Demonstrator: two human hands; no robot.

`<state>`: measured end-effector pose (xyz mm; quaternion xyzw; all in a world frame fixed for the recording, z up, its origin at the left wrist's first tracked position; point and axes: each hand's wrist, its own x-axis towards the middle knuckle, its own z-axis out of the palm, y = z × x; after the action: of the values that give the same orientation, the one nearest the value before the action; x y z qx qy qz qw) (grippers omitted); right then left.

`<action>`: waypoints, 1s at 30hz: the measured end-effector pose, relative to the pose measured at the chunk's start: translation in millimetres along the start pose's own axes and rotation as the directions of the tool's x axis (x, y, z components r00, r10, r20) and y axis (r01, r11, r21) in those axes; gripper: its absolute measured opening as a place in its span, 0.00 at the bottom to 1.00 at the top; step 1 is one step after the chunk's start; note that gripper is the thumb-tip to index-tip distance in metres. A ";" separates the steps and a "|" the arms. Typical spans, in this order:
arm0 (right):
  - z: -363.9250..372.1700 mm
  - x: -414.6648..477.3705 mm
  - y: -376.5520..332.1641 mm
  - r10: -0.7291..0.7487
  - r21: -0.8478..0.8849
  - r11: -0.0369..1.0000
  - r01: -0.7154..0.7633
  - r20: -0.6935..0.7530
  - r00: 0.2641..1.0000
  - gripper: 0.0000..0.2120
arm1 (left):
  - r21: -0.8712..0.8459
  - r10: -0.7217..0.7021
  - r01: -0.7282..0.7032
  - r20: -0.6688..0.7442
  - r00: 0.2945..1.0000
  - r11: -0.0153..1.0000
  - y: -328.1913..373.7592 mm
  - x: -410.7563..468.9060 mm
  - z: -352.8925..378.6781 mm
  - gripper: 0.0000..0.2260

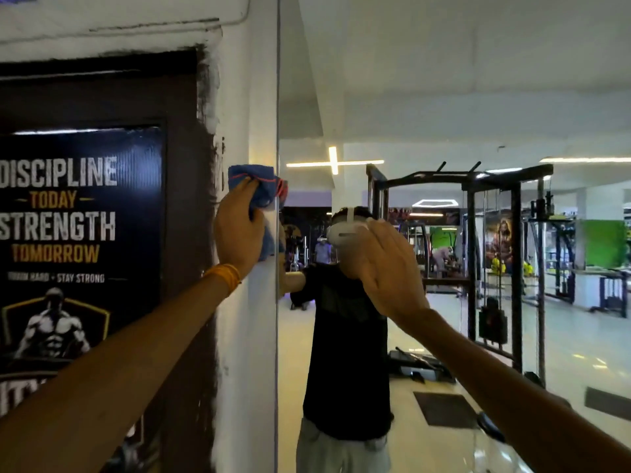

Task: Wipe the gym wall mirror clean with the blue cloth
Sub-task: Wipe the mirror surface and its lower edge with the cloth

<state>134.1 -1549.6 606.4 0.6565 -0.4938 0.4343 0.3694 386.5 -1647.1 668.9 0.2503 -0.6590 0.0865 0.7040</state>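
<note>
1. The left hand [239, 233] grips the bunched cloth [261, 186] at the mirror [444, 97]'s left edge, beside the wall [246, 336].
2. The right hand [386, 264], fingers straight and together, is raised before the mirror.
3. The mirror spreads wide rightward.

Mirror [478, 97]: on the wall, filling the right side; its left edge runs top to bottom.
Wall strip [239, 97]: just left of the mirror's left edge.
Poster [78, 233]: left of the wall strip.
Cloth [263, 189]: across the mirror's left edge, partly on the wall strip.
Left hand [239, 233]: over the cloth, gripping it.
Right hand [386, 268]: before the mirror, right of the left hand and slightly lower, apart from the cloth.
</note>
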 end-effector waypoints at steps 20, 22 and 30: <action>-31.3 -250.8 -103.5 0.299 0.294 0.854 -0.429 0.398 0.867 0.18 | -0.372 -0.796 0.863 0.373 0.476 0.342 66.1 -299.7 -113.9 0.07; -45.0 -275.2 -127.9 0.355 0.310 0.800 -0.513 0.445 0.822 0.14 | -0.363 -0.796 0.907 0.473 0.377 0.213 90.8 -323.0 -135.9 0.15; -111.1 -392.2 -244.2 0.515 0.261 0.492 -0.831 0.682 0.519 0.19 | -0.234 -0.850 0.971 0.504 0.155 0.038 154.6 -461.0 -226.6 0.19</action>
<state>295.0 -1261.2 264.8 0.5616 -0.6463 0.4763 -0.2003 463.5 -1312.6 256.7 0.4217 -0.4121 -0.5934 0.5479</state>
